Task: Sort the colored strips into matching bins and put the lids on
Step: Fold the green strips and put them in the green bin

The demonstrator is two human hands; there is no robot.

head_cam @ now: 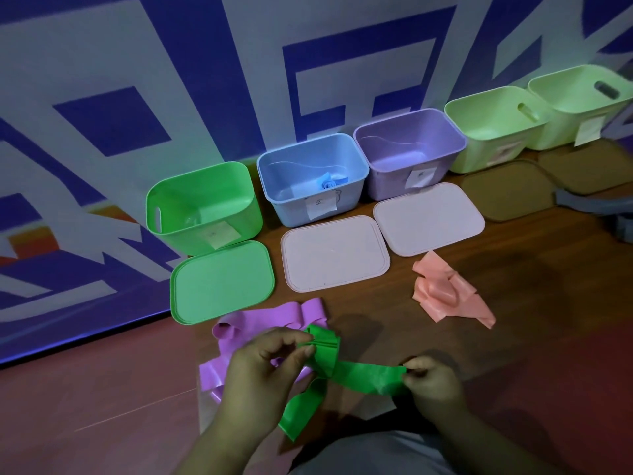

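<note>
— Where is the green strip (366, 374)?
— Held over the purple strip (260, 320): left hand (270, 361) pinches its folded bundle, right hand (431, 380) pinches the free end.
— Best approach?
— Fold it compactly, then drop it into the green bin (181, 236).

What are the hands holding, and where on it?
Both hold the green strip: the left hand pinches its folded bunch, and the right hand pinches the flat stretch beside it.
</note>
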